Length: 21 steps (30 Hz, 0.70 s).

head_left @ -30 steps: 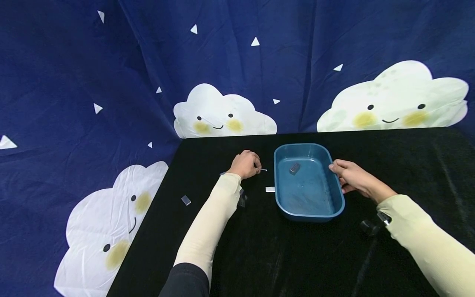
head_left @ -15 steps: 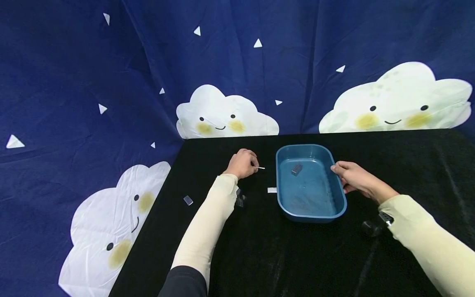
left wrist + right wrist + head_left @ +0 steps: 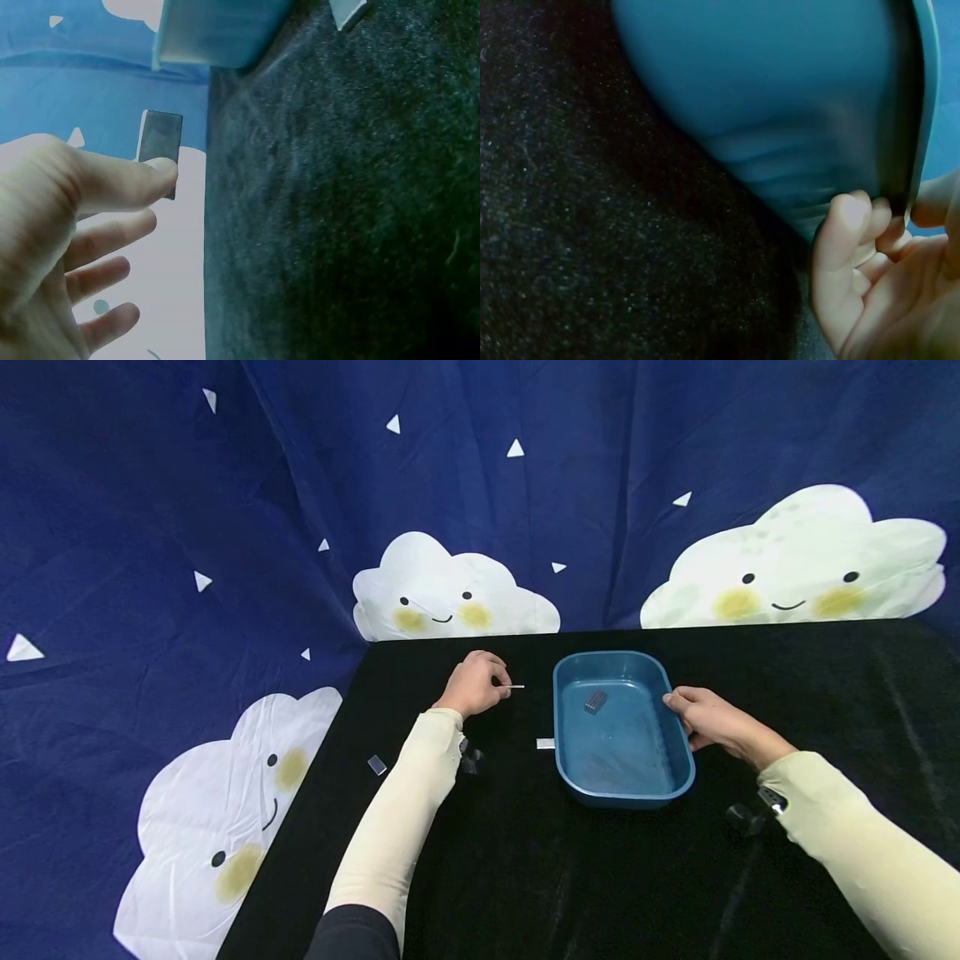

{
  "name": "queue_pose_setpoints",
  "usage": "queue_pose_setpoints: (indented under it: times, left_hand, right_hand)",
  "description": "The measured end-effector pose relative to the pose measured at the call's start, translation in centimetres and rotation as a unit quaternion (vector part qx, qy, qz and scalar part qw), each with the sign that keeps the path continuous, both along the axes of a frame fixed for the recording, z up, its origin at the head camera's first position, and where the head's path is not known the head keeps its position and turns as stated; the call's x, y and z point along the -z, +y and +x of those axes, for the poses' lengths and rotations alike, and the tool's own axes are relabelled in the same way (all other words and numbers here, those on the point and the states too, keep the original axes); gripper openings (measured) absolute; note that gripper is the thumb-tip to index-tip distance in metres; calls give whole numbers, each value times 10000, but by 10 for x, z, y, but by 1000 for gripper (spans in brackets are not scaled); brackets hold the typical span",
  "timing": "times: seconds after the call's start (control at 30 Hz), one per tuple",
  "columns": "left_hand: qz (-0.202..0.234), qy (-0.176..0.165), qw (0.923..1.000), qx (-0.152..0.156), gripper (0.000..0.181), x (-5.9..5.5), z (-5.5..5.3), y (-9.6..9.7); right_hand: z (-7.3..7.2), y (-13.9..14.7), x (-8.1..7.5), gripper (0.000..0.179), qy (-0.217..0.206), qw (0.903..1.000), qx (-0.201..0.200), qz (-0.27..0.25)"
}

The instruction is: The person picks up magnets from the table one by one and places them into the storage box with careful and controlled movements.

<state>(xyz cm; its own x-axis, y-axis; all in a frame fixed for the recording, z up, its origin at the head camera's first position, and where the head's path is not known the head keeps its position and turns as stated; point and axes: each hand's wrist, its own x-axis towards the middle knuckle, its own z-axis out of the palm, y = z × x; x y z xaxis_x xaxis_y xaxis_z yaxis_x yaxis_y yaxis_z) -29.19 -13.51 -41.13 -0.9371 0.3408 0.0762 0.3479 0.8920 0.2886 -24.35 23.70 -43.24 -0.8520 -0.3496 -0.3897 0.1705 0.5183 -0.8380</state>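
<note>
Between thumb and fingers, my left hand pinches a small flat rectangular block with a dark grey face and a silvery edge. In the head view, that hand hovers left of a blue plastic basin, apart from it. My right hand grips the basin's right rim, thumb on the edge and the other fingers against the outer wall. A small dark ridged block lies inside the basin. How it is made up is too small to tell.
One flat silvery block lies against the basin's left side. Another small rectangular block lies farther left on the black-covered table. Behind the table hangs a dark blue curtain printed with white clouds.
My left hand has moved leftward and slightly toward the table's far edge, away from the basin, still pinching the flat block. My right hand keeps its grip on the basin, which has not visibly moved.
</note>
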Motion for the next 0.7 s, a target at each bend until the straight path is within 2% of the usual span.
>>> queue_pose_setpoints:
  times: [0.4, 0.7]
  left_hand:
    - [277, 21, 9996, -56, 8, -16, 12, -12]
    - [373, -3, 9993, 16, 8, -19, 17, -17]
  right_hand:
    - [0, -2, 0, 33, -156, 9999, 50, -24]
    - [1, -1, 0, 33, -102, 9999, 71, -25]
